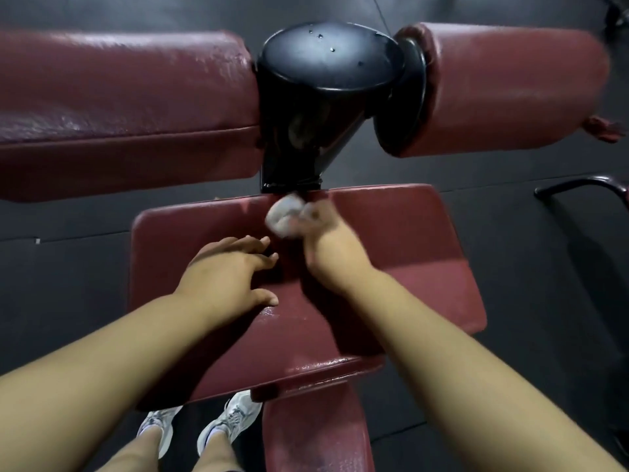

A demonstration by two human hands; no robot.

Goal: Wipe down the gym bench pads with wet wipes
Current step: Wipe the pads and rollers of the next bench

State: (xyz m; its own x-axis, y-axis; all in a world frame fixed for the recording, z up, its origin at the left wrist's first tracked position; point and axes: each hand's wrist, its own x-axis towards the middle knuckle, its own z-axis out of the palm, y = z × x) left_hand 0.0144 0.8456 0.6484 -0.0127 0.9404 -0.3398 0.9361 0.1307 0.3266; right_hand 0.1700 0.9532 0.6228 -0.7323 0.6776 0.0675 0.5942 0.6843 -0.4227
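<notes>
A dark red seat pad fills the middle of the head view. My right hand is blurred with motion and is closed on a crumpled white wet wipe, pressed to the pad's far edge just below the black metal post. My left hand lies flat on the pad to the left of it, fingers spread, holding nothing. Two red roller pads flank the post, a long left one and a right one.
Another red pad runs below the seat towards me. My two grey-white shoes stand on the dark rubber floor at the left of it. A black curved metal bar lies on the floor at the right.
</notes>
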